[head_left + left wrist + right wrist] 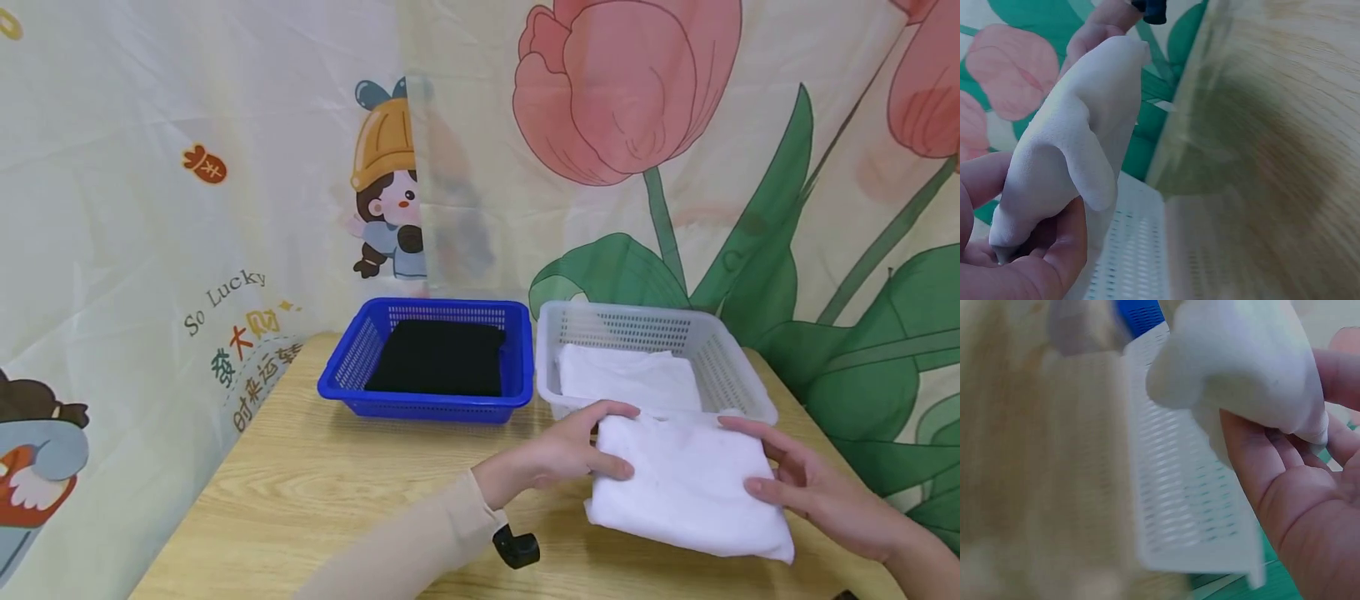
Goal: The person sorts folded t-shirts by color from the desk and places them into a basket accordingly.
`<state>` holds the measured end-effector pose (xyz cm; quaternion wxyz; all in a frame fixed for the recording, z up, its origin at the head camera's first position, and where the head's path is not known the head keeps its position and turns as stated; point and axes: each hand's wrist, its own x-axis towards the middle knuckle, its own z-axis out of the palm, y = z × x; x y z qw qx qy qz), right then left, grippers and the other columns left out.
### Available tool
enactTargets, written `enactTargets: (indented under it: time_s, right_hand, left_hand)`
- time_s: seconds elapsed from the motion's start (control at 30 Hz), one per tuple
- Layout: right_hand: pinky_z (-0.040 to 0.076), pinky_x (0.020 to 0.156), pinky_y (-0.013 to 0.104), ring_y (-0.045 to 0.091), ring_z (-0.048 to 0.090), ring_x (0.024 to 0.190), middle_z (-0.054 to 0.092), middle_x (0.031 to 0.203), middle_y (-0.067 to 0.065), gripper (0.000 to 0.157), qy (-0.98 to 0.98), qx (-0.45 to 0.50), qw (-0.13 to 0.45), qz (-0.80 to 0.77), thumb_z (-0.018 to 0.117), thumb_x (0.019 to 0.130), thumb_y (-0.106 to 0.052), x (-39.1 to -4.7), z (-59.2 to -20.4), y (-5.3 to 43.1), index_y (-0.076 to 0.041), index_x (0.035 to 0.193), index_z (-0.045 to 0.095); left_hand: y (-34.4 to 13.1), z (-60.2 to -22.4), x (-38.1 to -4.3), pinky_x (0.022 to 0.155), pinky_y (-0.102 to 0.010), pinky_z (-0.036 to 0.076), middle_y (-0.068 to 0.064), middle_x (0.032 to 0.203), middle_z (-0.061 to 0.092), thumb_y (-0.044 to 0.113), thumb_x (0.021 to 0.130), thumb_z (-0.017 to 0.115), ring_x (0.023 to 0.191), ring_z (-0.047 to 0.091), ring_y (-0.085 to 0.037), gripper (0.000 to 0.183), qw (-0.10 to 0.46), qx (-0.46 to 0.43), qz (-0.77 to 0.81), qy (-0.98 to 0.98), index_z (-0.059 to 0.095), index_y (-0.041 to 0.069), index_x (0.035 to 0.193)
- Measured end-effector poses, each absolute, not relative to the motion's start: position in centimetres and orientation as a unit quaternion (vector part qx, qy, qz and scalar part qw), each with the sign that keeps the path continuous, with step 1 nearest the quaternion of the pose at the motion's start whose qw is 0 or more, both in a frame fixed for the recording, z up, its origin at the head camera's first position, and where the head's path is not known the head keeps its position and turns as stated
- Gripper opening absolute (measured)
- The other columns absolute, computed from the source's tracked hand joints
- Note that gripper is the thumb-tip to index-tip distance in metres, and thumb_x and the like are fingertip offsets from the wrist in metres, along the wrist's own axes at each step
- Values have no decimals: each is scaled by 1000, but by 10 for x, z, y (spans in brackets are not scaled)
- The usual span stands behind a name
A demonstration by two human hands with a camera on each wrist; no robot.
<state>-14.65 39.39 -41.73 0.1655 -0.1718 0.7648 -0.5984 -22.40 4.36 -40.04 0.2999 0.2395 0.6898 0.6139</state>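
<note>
Both hands hold a folded white cloth (686,483), maybe a garment, above the table in front of the white basket (750,392). My left hand (566,450) grips its left edge, thumb on the near face and fingers behind. On the right edge, my right hand (817,492) pinches it in the same way. The wrist views show the fabric (1079,131) sagging in soft folds, with fingers (1254,450) tucked beneath it. Another folded white cloth (626,375) lies inside the white basket. Its lower part is hidden behind the held one.
Left of the white basket stands a blue basket (435,407) with folded black cloth (442,358) in it. Both baskets sit near the back of a wooden table (300,492). A printed curtain (465,150) hangs close behind and along the sides.
</note>
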Motion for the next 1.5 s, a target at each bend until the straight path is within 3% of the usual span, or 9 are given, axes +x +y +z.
enactTargets:
  time_s: [0.17,0.4,0.63,0.87,1.27,1.5]
  right_hand:
    - [64,81,45,24,68,107,47,147,-5,66,794,-192,108,-566,46,110,4,-153,-386,390,-15,168,23]
    - [64,76,36,20,69,101,41,152,-5,71,813,-217,41,-539,49,108,9,-188,-364,391,-17,169,24]
    - [63,82,30,9,63,109,36,154,-4,72,845,-190,8,-500,56,108,-1,-229,-358,394,-21,170,25]
    - [60,88,25,5,56,116,21,164,20,74,854,-135,25,-501,61,110,-16,-261,-365,398,-22,171,20]
    - [57,90,22,16,45,122,11,169,26,79,835,-94,65,-539,63,109,-23,-297,-396,397,-17,172,16]
    - [55,90,18,43,33,143,3,173,31,84,845,-64,76,-525,66,107,-28,-310,-408,396,-19,172,14]
  left_hand:
    - [38,-374,-233,87,-35,59,1,131,58,-3,92,79,108,63,-17,70,287,254,629,676,56,29,150]
    - [44,-357,-267,87,-36,59,2,133,56,0,93,79,111,61,-18,73,233,257,637,689,52,34,152]
    - [62,-356,-306,101,-40,54,-3,145,54,5,90,84,123,57,-20,79,189,222,641,710,50,34,155]
    - [76,-366,-331,114,-50,47,-8,158,48,5,89,86,139,51,-28,80,142,189,633,737,50,31,156]
    - [88,-401,-361,121,-47,38,-9,160,49,-2,87,85,145,48,-29,81,101,164,612,767,52,24,156]
    - [92,-413,-369,118,-50,42,-10,157,51,-4,86,85,142,50,-30,81,99,151,619,765,52,24,156]
